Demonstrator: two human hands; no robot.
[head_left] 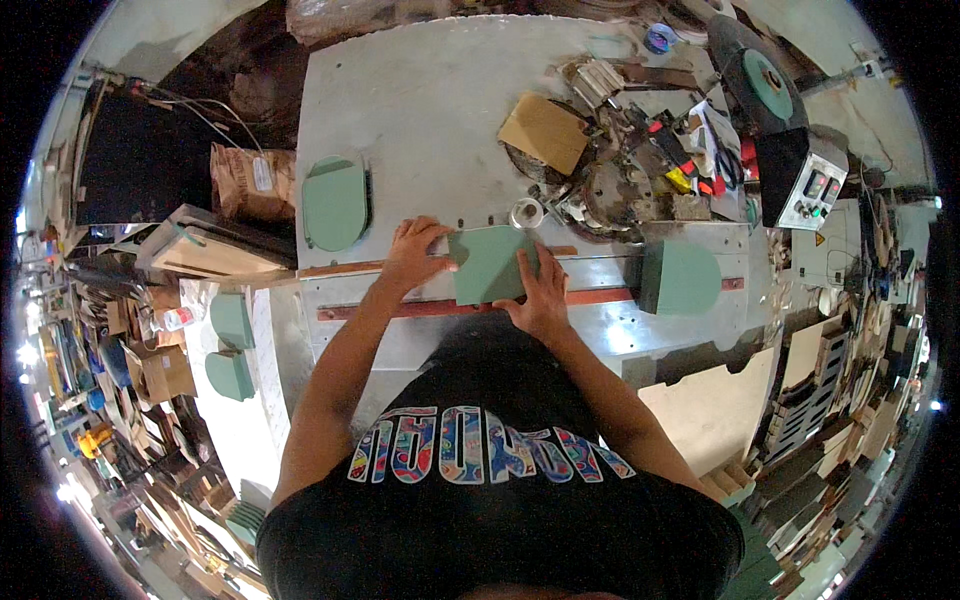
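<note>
A pale green panel (488,264) with one rounded corner lies before me over the metal table. My left hand (415,252) curves around its left edge, thumb and fingertips touching it. On the other side, my right hand (542,292) grips the panel, with fingers on its face and the thumb at the near edge. Beneath it run a red-brown strip (400,309) and a thinner wooden strip (340,268). A round-ended stack of green panels (335,205) sits to the far left, and a similar green stack (688,278) stands at the right.
A white roll (526,212) stands just beyond the panel. Tools and a brown board (545,133) clutter the table's far right, near a control box (812,190) and a dark wheel (755,75). More green pieces (230,375) rest on a white side surface at left.
</note>
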